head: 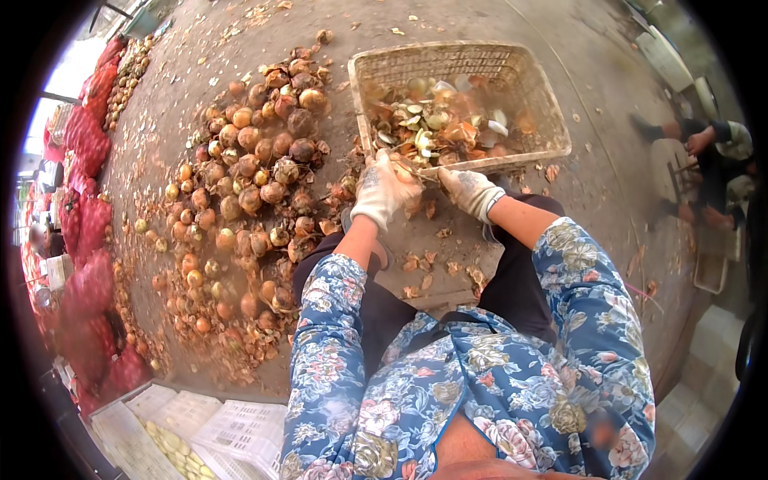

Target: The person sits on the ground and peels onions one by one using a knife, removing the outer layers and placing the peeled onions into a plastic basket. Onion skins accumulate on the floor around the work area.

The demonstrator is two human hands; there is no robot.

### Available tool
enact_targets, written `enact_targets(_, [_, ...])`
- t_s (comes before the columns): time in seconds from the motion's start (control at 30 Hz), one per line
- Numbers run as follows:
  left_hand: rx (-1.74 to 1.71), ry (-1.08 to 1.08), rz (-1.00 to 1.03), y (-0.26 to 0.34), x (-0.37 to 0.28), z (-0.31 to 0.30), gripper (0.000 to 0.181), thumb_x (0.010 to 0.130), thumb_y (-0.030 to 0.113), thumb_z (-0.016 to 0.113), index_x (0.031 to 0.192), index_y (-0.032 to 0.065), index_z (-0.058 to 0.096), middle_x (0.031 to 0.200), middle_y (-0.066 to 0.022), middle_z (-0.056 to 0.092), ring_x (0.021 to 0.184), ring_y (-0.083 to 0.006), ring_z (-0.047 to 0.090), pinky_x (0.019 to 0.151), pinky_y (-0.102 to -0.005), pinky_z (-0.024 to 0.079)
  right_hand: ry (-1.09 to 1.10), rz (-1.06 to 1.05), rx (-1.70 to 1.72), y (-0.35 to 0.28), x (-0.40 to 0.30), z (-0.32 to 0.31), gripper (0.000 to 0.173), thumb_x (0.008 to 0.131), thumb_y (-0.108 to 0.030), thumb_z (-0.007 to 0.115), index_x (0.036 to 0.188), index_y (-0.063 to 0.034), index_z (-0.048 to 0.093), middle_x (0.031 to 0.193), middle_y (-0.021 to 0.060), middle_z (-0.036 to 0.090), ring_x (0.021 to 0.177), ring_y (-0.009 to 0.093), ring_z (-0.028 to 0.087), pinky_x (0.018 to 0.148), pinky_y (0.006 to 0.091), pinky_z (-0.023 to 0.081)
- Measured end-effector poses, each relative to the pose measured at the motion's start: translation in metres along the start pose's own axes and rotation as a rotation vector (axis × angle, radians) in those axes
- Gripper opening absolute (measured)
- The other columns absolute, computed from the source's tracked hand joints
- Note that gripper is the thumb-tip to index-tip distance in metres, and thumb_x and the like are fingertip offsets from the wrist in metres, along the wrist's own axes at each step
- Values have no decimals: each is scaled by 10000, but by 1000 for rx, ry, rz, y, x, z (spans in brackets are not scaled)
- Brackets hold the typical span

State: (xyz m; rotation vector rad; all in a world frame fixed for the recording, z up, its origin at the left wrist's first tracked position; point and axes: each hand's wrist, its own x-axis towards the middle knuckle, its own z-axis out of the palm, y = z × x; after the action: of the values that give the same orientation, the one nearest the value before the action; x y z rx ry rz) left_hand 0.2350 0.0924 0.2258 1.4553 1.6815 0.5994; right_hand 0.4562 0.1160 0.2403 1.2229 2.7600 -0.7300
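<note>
My left hand (386, 187), in a pale work glove, grips an onion (403, 174) at the near rim of a dirty plastic crate. My right hand (468, 187), gloved too, is closed beside it at the same rim; a thin dark thing shows at its fingertips, too unclear to name. The plastic crate (465, 49) holds onion skins (461, 133) and pale cut onion pieces (425, 143). Left of the crate, a large heap of unpeeled onions (249, 165) lies on the ground.
Red mesh sacks (89, 144) line the far left, with more onions beside them. White plastic crates (240, 429) stand at the lower left. Loose skins (420, 264) lie between my feet. People (714, 144) sit at the right edge near a white crate (663, 57).
</note>
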Motion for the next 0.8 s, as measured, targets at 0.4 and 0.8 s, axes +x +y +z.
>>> enact_targets(0.4, [-53, -142, -45, 30, 1, -38, 826, 579, 212, 824, 1265, -39, 438, 1006, -119, 645, 893, -180, 618, 793, -301, 516, 141, -94, 1, 20, 15, 41, 149, 870, -49, 496, 1006, -3, 458, 842, 185, 633, 793, 337, 642, 690, 395, 504])
enact_targets(0.8, [-167, -182, -50, 5, 7, -21, 814, 599, 171, 798, 1253, -82, 383, 1003, -126, 602, 881, -205, 595, 804, -303, 518, -87, -163, -95, 27, 14, 40, 276, 838, -128, 606, 1031, -1, 456, 873, 213, 646, 870, 375, 635, 716, 431, 484])
